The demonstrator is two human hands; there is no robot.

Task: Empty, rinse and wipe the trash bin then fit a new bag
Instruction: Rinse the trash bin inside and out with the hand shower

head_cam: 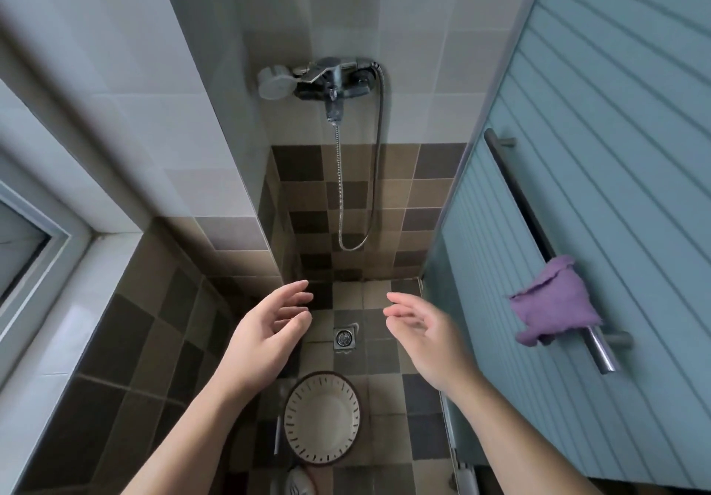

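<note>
The left hand (265, 329) hung above the floor drain (343, 337), fingers loosely spread and holding nothing. The right hand (421, 335) hovered on the drain's other side, palm turned inward, also released and empty. The bin (322, 417), cream inside with dark slits round its rim, stood upright on the tiled floor (384, 348) just nearer the person than the drain. Beyond the drain, a shower mixer (331, 81) sat on the wall with its hose looping down. Right of the drain, a purple cloth (552, 300) draped a door bar (538, 240).

Two hands (265, 337), one bin (322, 417), one cloth (554, 302)
</note>
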